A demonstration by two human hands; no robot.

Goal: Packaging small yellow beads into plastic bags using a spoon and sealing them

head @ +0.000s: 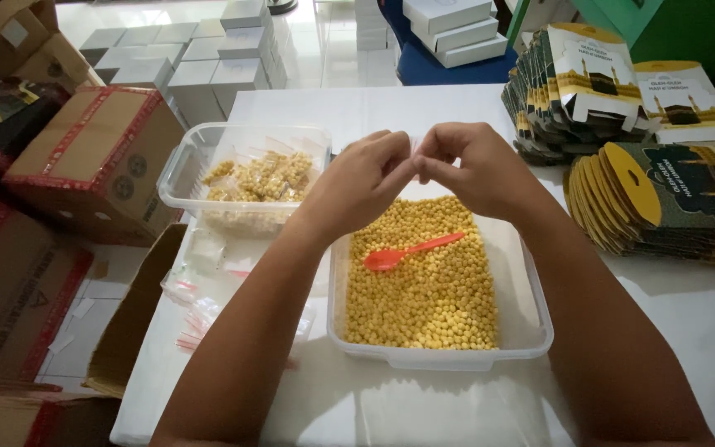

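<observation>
Your left hand (pixel 356 184) and right hand (pixel 475 170) meet fingertip to fingertip above the far end of a clear plastic tub (pixel 531 331); each grip is pinched narrow on a small clear plastic bag (pixel 415 149), a thin glossy sliver barely visible between your fingers, and its contents cannot be made out. The tub sits on the white desk (pixel 680 323) and is filled with small round yellow balls (pixel 424 290), matte and pebbly, with a smooth orange plastic spoon (pixel 411 250) lying on top, bowl toward 8 o'clock. At 10 o'clock from the tub stands a second clear tub (pixel 184 165) holding filled little bags (pixel 262 175) of the same yellow balls. At 9 o'clock, loose empty bags (pixel 196 319) with red strips lie crinkled at the desk's edge. At 2 o'clock, flat printed cardboard sleeves (pixel 664 199) fan out in stacks. Brown corrugated cartons (pixel 93 157) sit at the left, white boxes (pixel 200 66) beyond them.
</observation>
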